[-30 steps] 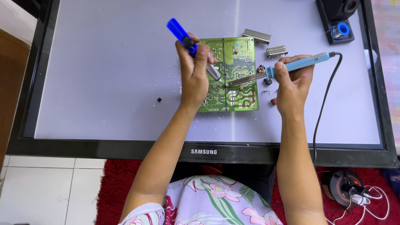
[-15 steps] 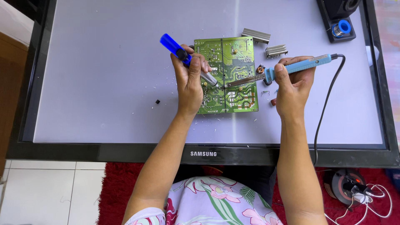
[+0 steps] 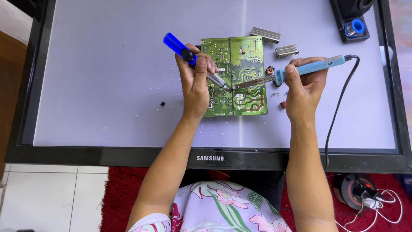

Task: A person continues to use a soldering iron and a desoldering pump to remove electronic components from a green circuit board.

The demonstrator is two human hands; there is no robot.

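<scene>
I see my left hand (image 3: 195,83) closed around a blue pump (image 3: 189,56), my right hand (image 3: 302,88) gripping a soldering iron (image 3: 300,71) (blue handle); both tips meet on the green board (image 3: 240,64) lying flat mid-tabletop (image 3: 107,86).

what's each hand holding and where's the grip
The left hand grips a blue desoldering pump around its middle. The right hand holds a soldering iron by its light blue handle. Both tips meet on the green circuit board.
</scene>
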